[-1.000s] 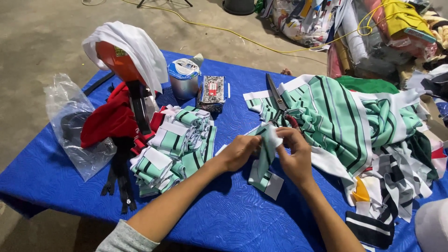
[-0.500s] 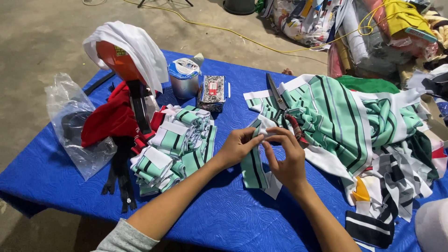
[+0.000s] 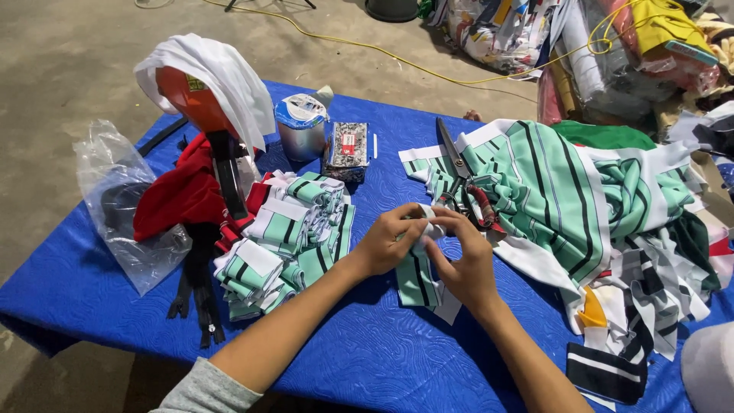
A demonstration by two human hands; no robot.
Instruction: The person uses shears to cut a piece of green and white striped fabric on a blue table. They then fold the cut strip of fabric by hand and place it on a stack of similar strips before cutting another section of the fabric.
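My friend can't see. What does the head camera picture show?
Two bare hands, left hand and right hand, pinch a green striped cloth strip over a blue table. Folded strips are stacked to the left; scissors lie on striped fabric to the right.

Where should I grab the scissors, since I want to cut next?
Take the scissors by the red handle loops nearest you, coming from the near side. The blades point away across the striped fabric, so the handles sit just beyond the hands.
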